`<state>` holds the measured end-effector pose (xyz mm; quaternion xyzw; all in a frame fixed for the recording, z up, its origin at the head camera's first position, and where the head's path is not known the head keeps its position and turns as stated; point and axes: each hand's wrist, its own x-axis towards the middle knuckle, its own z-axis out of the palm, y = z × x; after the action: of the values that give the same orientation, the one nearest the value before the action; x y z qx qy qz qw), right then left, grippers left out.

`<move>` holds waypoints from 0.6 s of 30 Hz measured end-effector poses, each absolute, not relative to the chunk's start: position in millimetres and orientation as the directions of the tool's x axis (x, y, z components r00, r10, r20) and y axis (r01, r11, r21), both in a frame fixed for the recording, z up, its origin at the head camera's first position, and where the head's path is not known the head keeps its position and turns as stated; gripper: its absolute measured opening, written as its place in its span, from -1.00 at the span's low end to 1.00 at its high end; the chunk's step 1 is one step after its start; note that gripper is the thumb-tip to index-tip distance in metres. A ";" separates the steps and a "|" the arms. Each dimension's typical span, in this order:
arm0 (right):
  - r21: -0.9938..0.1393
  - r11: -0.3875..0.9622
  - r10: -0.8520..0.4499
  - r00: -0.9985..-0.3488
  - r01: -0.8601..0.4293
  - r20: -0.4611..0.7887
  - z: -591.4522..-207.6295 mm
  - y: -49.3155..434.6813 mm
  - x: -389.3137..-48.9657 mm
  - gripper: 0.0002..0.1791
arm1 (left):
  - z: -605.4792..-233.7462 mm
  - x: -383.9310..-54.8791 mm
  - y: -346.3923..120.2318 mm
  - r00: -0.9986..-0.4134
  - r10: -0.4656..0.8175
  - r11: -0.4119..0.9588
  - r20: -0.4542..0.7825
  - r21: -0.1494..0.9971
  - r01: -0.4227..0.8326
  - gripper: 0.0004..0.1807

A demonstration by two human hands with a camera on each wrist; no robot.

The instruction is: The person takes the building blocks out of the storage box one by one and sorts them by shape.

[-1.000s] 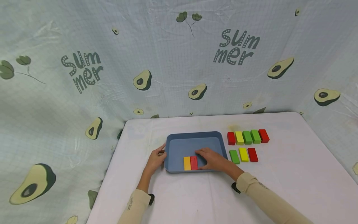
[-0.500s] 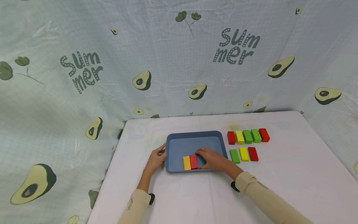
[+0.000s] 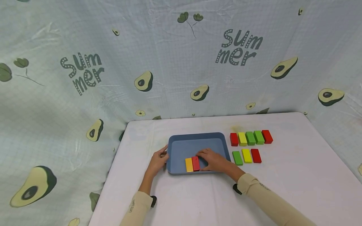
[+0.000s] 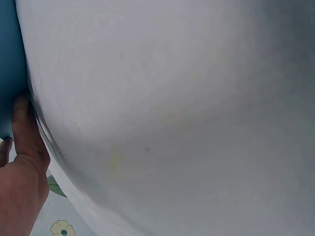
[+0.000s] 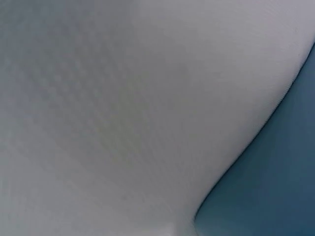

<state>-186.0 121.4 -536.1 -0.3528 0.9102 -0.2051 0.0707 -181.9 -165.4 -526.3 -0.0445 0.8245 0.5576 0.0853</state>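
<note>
A blue tray (image 3: 198, 136) lies on the white table. Inside it, near the front wall, an orange-yellow block (image 3: 189, 164) and a red block (image 3: 195, 163) sit side by side, the red one slightly skewed. My left hand (image 3: 157, 160) touches the tray's left side with fingers and thumb; the left wrist view shows a straight finger (image 4: 23, 123) along the outer wall. My right hand (image 3: 214, 160) reaches over the front right of the tray, fingertips and thumb close at the red block's right edge. Its palm side is hidden, so I cannot tell whether it holds a block.
Right of the tray stands a back row of several red, yellow and green blocks (image 3: 250, 138). In front of it lie a green block (image 3: 237, 158), a yellow block (image 3: 247, 155) and another red block (image 3: 256, 155). A patterned curtain (image 3: 169, 62) hangs behind the table.
The red block in the tray has shifted slightly left and away from the front wall, turning a little. My right fingertips have moved slightly left with it. My left hand stays put.
</note>
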 end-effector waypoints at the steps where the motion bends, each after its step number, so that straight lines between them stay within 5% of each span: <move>1: -0.425 0.667 -0.670 -0.742 -0.612 0.017 -536.9 121.3 -185.6 -0.24 | -526.5 -181.7 -165.6 -0.982 0.023 0.376 -0.188 0.912 -0.165 -0.39; 18: -0.558 0.639 -0.607 -0.793 -0.529 0.057 -539.4 123.2 -177.3 -0.25 | -524.7 -179.4 -168.4 -0.983 0.025 0.380 -0.181 0.912 -0.158 -0.39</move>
<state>-177.3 123.2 -539.4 -0.3148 0.9026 -0.2856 0.0679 -179.4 -168.4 -524.7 -0.0401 0.8265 0.5554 0.0825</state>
